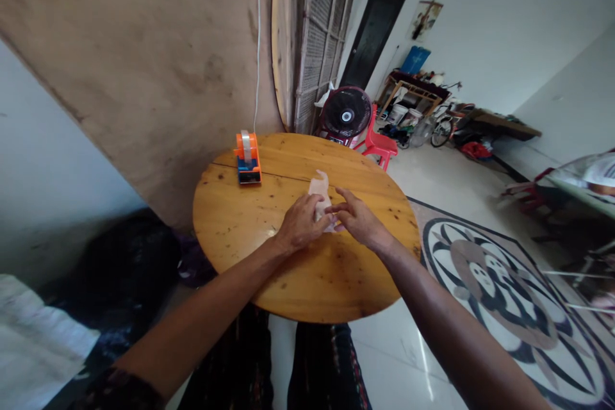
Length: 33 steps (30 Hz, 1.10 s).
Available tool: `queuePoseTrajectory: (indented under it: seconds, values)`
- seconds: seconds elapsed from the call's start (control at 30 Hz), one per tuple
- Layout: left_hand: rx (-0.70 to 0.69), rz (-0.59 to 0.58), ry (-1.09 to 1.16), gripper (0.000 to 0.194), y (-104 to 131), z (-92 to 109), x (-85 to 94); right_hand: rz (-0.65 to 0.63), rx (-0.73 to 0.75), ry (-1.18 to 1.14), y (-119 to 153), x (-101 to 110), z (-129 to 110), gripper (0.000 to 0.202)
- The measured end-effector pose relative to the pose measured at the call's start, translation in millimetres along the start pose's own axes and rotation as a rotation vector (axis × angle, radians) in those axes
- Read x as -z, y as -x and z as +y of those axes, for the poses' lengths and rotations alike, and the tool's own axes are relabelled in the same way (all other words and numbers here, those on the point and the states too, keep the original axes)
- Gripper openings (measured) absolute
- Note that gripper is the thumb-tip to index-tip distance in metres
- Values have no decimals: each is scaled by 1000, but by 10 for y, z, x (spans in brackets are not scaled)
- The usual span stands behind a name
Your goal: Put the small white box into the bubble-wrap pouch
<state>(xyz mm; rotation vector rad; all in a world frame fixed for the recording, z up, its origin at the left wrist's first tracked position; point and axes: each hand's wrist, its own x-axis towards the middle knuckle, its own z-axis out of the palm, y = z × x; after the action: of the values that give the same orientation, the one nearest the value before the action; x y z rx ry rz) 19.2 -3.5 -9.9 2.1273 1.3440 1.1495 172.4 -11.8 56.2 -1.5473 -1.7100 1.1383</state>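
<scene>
A thin, pale, crumpled piece, like a small plastic bag, lies on the round wooden table, with a twisted end pointing away from me. My left hand is over its near left part, fingers curled round it and thumb along its near side. My right hand hovers at its right side, fingers spread and fingertips close to the left thumb. Whether those fingertips touch the bag I cannot tell. Part of the bag is hidden beneath my hands.
On the table's far left stands an orange and blue tape dispenser with a roll of clear tape. Behind the table are a dark round fan and a red plastic chair. A wooden board wall rises at the left.
</scene>
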Motion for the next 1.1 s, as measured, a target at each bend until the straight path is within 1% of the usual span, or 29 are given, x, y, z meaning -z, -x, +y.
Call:
queuePoseTrajectory:
  seconds: [0.1,0.3,0.37,0.47,0.6,0.67,0.73,0.8,0.9,1.0,1.1]
  values:
    - [57,11,40,33,-14,2,-35,3,5,-39,16,-4,13,71]
    - [36,22,37,40,-21,-33,-59,-10,-1,-148,81,8,32,66]
    - [44,5,22,41,-18,-43,-56,-8,-9,-209,62,41,73,62]
    - [69,-34,-10,38,-29,-41,-32,57,0,-258,-48,119,165,52]
    - [71,-127,-83,34,-123,11,59,162,70,-233,-352,235,270,33]
    - [51,-208,-140,30,-204,61,125,204,109,-206,-550,284,291,26]
    - [69,-289,-184,25,-282,112,183,212,117,-178,-755,325,300,22]
    - [95,-341,-199,22,-331,145,213,184,95,-170,-954,353,312,23]
    - [91,-313,-190,23,-342,138,199,130,101,-183,-1230,369,360,33]
    - [64,-282,-183,27,-322,91,158,68,187,-175,-1477,346,421,40]
    - [50,-295,-170,26,-321,61,142,-12,271,-150,-1671,293,425,45]
